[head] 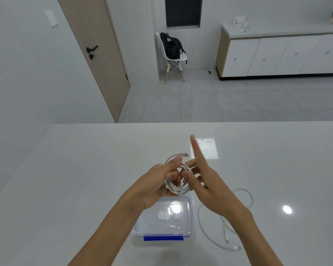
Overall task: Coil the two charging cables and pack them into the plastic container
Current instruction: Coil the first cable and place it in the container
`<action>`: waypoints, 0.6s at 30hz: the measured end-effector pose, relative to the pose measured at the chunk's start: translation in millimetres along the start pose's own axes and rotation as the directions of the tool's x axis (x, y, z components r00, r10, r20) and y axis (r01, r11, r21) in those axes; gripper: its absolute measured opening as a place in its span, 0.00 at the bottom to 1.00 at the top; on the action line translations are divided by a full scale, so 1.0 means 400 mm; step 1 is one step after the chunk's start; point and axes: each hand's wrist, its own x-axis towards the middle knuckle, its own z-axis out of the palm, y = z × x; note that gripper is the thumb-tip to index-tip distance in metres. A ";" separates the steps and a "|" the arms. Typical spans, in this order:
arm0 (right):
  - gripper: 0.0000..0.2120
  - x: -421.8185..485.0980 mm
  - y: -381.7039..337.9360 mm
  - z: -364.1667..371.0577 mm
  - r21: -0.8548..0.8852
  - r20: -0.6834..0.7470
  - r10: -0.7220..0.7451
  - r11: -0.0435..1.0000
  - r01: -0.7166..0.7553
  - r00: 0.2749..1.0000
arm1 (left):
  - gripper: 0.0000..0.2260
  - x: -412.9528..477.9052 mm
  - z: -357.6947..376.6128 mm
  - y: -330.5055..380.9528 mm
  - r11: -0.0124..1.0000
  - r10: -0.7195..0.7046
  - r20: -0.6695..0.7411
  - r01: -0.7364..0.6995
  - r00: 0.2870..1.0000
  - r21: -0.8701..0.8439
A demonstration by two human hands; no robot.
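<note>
A white charging cable (pixel 178 189) is wound into a small coil, held in the air above the table. My left hand (pixel 158 181) grips the coil, thumb on top. My right hand (pixel 206 181) touches the coil's right side with its thumb and lower fingers, while its index finger points straight up. One plug end of this cable sticks out at the top (pixel 185 154). A second white cable (pixel 215 235) lies loose on the table to the right, partly under my right arm. The clear plastic container (pixel 183 233) with a blue clip sits below my hands.
The white table (pixel 85 169) reaches to a far edge about mid-frame. Beyond it are a door (pixel 96 54), a white chair with a black backpack (pixel 172 47), and white cabinets (pixel 277 54) along the right wall.
</note>
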 end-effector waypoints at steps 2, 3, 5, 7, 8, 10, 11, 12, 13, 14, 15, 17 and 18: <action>0.33 -0.004 -0.013 0.004 0.054 -0.036 0.080 0.996 -0.078 0.996 | 0.26 0.001 -0.004 0.001 1.000 -0.005 -0.041 0.005 0.999 -0.015; 0.32 -0.007 -0.017 0.005 -0.067 -0.085 0.072 0.995 -0.078 0.994 | 0.26 0.001 -0.005 0.000 1.000 -0.008 -0.060 0.007 0.998 -0.019; 0.29 -0.013 -0.033 0.005 -0.385 -0.205 -0.123 0.922 0.035 0.971 | 0.26 0.005 -0.007 -0.004 1.000 -0.015 -0.062 0.014 0.998 -0.011; 0.26 -0.012 -0.046 0.012 -0.636 -0.150 -0.403 0.739 0.224 0.903 | 0.24 -0.001 -0.005 -0.001 0.998 -0.007 -0.020 0.008 1.000 0.068; 0.23 -0.004 -0.050 0.016 -0.700 -0.088 -0.469 0.657 0.281 0.879 | 0.21 -0.002 -0.001 0.000 0.994 -0.002 0.007 0.001 1.000 0.106; 0.20 0.014 -0.030 0.020 -0.772 -0.025 -0.468 0.571 0.280 0.883 | 0.15 0.000 0.007 0.002 0.989 0.002 0.016 -0.004 1.000 0.149; 0.20 0.023 -0.016 0.018 -0.793 -0.015 -0.428 0.556 0.250 0.904 | 0.16 -0.001 0.008 0.006 0.987 -0.004 -0.001 0.005 1.000 0.162; 0.20 0.028 -0.001 0.013 -0.789 -0.009 -0.374 0.572 0.223 0.927 | 0.19 -0.002 0.008 0.011 0.983 -0.005 -0.017 0.009 1.000 0.184; 0.21 0.029 0.007 0.006 -0.747 0.002 -0.310 0.632 0.208 0.951 | 0.22 -0.003 0.008 0.017 0.978 0.002 -0.023 0.003 1.000 0.209; 0.21 0.029 0.009 -0.001 -0.667 0.021 -0.241 0.720 0.193 0.970 | 0.24 -0.004 0.005 0.020 0.973 0.019 -0.023 -0.013 1.000 0.232; 0.21 0.028 0.004 -0.005 -0.566 0.044 -0.170 0.808 0.165 0.984 | 0.25 -0.002 0.000 0.020 0.970 0.032 -0.013 -0.028 0.999 0.243; 0.23 0.024 -0.003 -0.003 -0.391 0.114 -0.032 0.917 0.074 0.993 | 0.24 -0.004 -0.007 0.022 0.974 0.037 0.018 -0.040 0.999 0.225; 0.24 0.023 -0.002 0.001 -0.333 0.145 0.011 0.942 0.038 0.989 | 0.24 -0.003 -0.011 0.022 0.978 0.028 0.031 -0.034 0.999 0.206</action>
